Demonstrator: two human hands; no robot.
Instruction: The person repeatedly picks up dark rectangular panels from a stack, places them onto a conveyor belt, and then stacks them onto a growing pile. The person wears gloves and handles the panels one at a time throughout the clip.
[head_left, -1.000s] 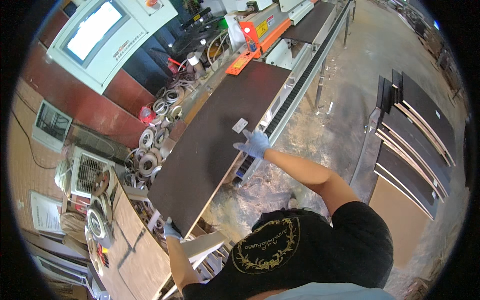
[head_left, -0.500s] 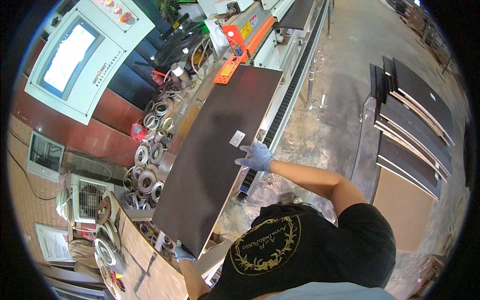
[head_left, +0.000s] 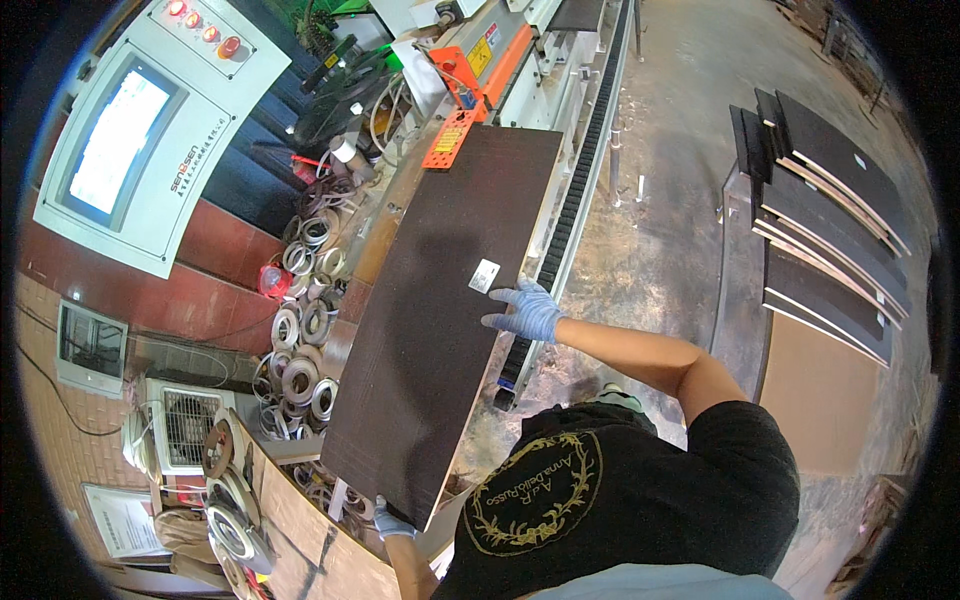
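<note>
A long dark brown board (head_left: pixel 430 290) with a small white label (head_left: pixel 484 276) lies aslant on the machine's bed, its far end beside an orange perforated guard (head_left: pixel 450 138). My right hand (head_left: pixel 527 311), in a pale blue glove, rests on the board's right edge near the label. Its fingers are spread over the top face. Low in the view, my left hand (head_left: pixel 392 519), gloved alike, grips the board's near end at the corner. Part of its fingers is hidden by the board.
A black roller track (head_left: pixel 566 190) runs along the board's right side. Rolls of edge banding (head_left: pixel 298 380) are heaped to the left, below a control panel (head_left: pixel 150 130). Dark boards (head_left: pixel 830 220) lie stacked at the right. A wooden tabletop (head_left: pixel 300 530) stands near left.
The view has turned slightly. The board's near end appears a little farther right, and both hands keep about the same places on it.
</note>
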